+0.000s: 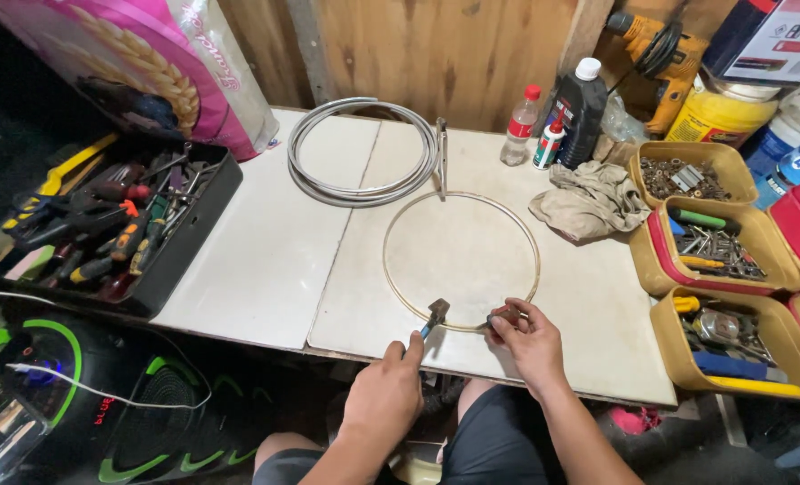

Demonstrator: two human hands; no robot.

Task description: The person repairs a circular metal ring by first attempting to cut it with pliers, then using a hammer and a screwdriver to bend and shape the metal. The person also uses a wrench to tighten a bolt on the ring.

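Currently we sit at the near edge of the white table [265, 269], working on a thin wire ring [461, 260] that lies flat on the right-hand panel. Starting from the left, our left hand [386, 395] is clenched around the blue handle of a small hammer [433, 316], whose head rests just above the ring's nearest arc. To the right of it, our right hand [530, 346] pinches a pair of pliers [500, 317] closed on the wire at the same near arc, close by the hammer head.

We judge this to be the step of working the ring's join or a kink at its near side, the pliers steadying the wire while the hammer dresses it. The next move would call for a short, controlled tap on the wire, with the pliers keeping the ring from sliding on the smooth tabletop.

As for the ring, it looks nearly round, pale and slender, lying wholly on the table, its far arc near a coil of grey cable [364, 153].
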